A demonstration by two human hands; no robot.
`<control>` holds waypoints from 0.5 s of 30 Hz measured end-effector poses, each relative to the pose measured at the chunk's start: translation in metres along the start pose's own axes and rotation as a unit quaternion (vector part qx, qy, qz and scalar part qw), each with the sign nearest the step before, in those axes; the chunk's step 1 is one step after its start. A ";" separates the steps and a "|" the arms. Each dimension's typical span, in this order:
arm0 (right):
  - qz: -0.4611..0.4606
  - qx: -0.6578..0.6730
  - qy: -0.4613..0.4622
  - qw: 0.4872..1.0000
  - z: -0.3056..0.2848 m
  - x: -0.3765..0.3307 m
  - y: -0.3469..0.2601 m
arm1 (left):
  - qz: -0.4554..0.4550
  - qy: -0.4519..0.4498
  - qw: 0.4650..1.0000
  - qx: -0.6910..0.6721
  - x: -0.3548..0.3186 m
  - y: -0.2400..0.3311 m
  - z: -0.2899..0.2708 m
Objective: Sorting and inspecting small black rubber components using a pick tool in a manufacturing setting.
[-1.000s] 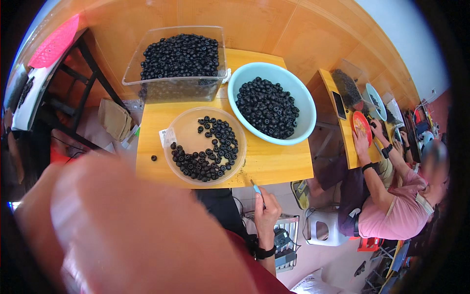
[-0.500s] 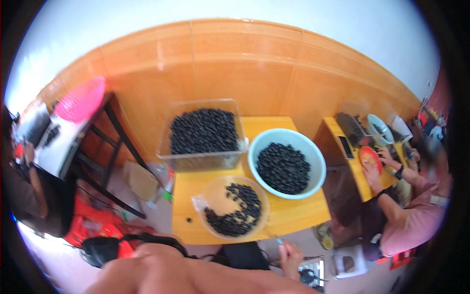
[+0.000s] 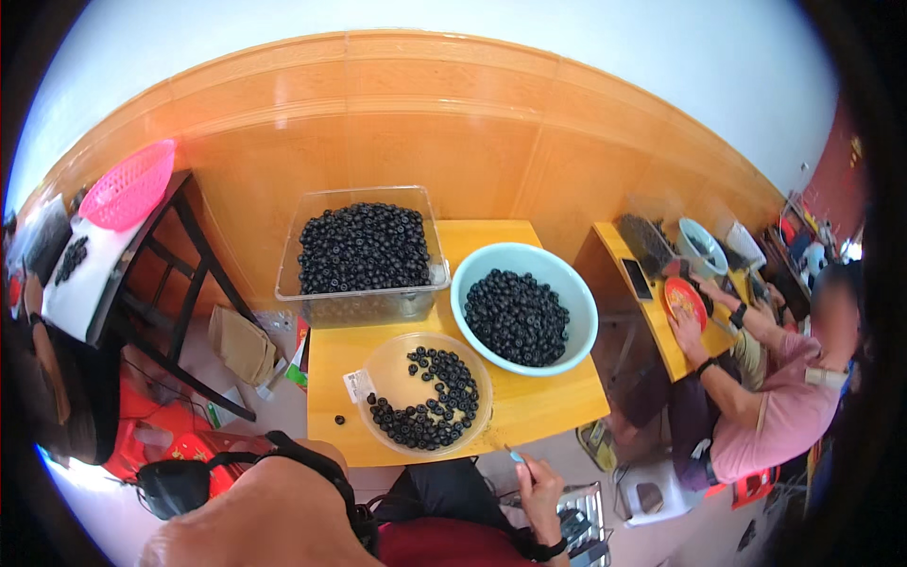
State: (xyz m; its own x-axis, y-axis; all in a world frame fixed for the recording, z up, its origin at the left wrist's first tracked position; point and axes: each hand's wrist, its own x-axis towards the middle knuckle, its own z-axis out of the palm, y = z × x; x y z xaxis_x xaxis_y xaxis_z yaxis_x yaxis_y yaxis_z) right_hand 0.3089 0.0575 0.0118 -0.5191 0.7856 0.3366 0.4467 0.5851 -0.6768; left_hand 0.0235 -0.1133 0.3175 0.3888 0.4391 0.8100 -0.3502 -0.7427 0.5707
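My right hand (image 3: pixel 540 496) is at the table's front edge, closed on a small thin tool with a light-blue end (image 3: pixel 516 456). Just left of it, a clear round shallow dish (image 3: pixel 397 364) holds small, round, shiny black pieces (image 3: pixel 444 416), each with a pale centre mark. They curve along its right and lower sides. My left arm (image 3: pixel 265 501) fills the lower left close to the camera; its fingers cannot be made out. Behind the dish stand a clear box (image 3: pixel 364 307) heaped with similar pieces and, to the right, a light-blue basin (image 3: pixel 588 321) partly filled with them.
The yellow table (image 3: pixel 548 406) carries one loose black piece (image 3: pixel 339 420). At right, a co-worker in a pink shirt (image 3: pixel 775 416) handles a red plate (image 3: pixel 682 300). Left, a dark-legged table (image 3: pixel 90 283) bears a pink basket (image 3: pixel 128 189). A red stool (image 3: pixel 161 444) stands below.
The whole view has shifted, so the table and containers appear farther left. My left arm has drawn toward the lower left, uncovering dark red clothing. My right hand still holds the tool.
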 end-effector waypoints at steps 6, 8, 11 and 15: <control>-0.004 -0.009 -0.004 1.000 0.005 -0.006 0.004 | -0.011 -0.015 0.999 -0.039 -0.006 0.007 0.003; -0.002 -0.010 -0.012 1.000 0.004 -0.004 0.009 | -0.006 -0.011 0.999 -0.050 -0.006 0.000 0.012; 0.003 0.004 -0.008 1.000 0.009 -0.002 0.001 | -0.017 -0.024 0.997 -0.067 -0.011 0.009 0.011; 0.006 -0.021 -0.024 0.999 0.000 -0.005 0.007 | -0.015 -0.029 0.996 -0.087 -0.016 0.011 0.018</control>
State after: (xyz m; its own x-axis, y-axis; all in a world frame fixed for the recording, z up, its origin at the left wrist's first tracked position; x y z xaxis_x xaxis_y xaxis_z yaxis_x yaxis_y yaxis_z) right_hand 0.3145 0.0574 0.0055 -0.5481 0.7825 0.2954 0.4834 0.5846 -0.6516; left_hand 0.0287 -0.1378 0.3089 0.4487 0.4262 0.7855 -0.4770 -0.6291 0.6138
